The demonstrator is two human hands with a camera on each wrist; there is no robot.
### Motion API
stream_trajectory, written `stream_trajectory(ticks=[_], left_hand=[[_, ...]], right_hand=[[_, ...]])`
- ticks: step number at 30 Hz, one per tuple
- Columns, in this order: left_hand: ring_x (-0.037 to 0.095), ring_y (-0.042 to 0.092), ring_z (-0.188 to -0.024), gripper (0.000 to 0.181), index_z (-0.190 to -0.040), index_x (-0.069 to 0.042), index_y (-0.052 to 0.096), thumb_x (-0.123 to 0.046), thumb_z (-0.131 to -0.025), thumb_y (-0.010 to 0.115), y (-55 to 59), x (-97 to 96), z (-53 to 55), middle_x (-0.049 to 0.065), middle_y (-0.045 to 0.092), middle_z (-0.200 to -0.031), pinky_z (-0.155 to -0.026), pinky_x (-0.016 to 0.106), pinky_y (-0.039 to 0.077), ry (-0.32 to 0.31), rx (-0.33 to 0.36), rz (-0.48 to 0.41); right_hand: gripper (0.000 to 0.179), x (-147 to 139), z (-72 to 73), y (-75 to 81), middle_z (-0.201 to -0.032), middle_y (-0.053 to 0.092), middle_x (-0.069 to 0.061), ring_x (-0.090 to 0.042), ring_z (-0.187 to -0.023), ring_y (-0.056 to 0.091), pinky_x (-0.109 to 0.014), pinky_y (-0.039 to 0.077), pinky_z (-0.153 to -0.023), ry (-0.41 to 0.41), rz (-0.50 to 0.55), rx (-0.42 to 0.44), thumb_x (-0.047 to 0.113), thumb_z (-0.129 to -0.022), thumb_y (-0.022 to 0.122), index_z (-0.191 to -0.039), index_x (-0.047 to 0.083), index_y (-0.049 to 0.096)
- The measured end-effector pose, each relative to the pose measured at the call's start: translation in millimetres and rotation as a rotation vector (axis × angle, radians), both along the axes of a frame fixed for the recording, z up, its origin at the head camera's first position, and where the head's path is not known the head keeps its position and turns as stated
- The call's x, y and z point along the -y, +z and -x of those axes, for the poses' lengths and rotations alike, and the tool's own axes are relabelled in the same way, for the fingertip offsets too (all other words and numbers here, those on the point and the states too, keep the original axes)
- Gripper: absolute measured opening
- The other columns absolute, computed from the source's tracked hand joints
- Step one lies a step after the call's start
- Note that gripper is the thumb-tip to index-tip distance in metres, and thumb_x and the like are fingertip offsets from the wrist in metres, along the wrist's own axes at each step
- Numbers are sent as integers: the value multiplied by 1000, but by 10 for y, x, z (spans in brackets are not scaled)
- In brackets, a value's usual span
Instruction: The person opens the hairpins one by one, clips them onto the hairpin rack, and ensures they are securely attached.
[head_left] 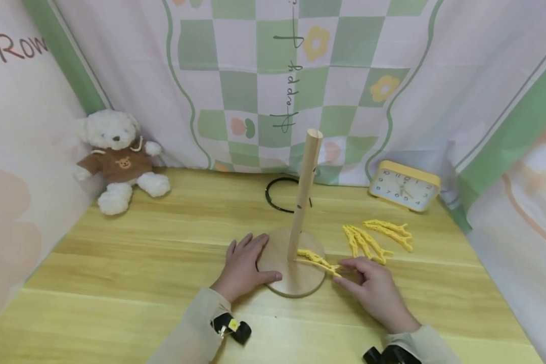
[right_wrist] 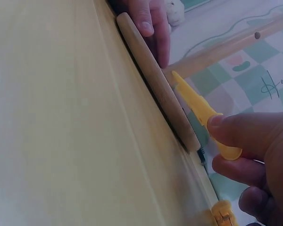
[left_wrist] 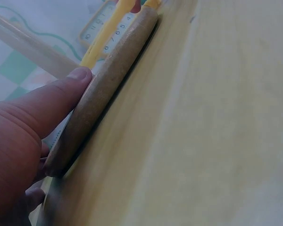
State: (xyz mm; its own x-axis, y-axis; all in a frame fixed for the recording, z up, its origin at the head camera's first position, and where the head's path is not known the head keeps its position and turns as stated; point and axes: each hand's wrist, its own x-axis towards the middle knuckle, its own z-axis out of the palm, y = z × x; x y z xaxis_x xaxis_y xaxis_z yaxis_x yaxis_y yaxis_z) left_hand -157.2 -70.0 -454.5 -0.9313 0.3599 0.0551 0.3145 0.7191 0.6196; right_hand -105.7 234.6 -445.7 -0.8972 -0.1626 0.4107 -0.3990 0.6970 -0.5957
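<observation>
A round wooden base (head_left: 278,277) carries an upright wooden post (head_left: 306,189) with small dark holes. My left hand (head_left: 245,268) lies across the base's left side, fingers spread and thumb (left_wrist: 66,92) on its upper face. At the base's right, my right hand (head_left: 373,288) pinches the forked end of a yellow alligator hair clip (head_left: 316,259) between thumb and fingers. The clip's two long arms are spread apart and point at the foot of the post. From the right wrist view, the clip's narrow tip (right_wrist: 177,77) overlaps the post's lower end.
Several more yellow hair clips (head_left: 366,242) lie on the table beyond my right hand. Behind the post is a thin black hoop (head_left: 273,203). A yellow clock (head_left: 405,187) stands back right, a white teddy bear (head_left: 123,162) back left, against a hanging patterned cloth (head_left: 236,91).
</observation>
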Motion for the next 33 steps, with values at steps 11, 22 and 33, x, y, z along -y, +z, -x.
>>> stream_trajectory(ticks=[11,22,33], left_hand=[[36,23,-150,97,-155,-12,40,-58,-79,78,-12,-7,2,5,41,-158,-119,61,4,0,4,9],[35,22,-150,97,-155,-13,39,-58,-79,79,-16,0,14,6,40,-158,-119,61,3,8,4,7],[36,22,-150,97,-155,-12,39,-57,-79,79,6,1,-2,6,40,-158,-119,61,3,5,5,8]], right_hand=[[36,6,32,-83,-78,58,12,-4,-63,49,-23,44,-55,-39,34,104,14,-78,87,-111,8,75],[37,30,67,-70,-84,63,9,-5,-65,51,-23,46,-57,-40,43,137,15,-78,86,-113,10,75],[36,100,86,-72,-87,67,10,-4,-66,51,-23,46,-58,-49,55,121,16,-78,87,-112,12,76]])
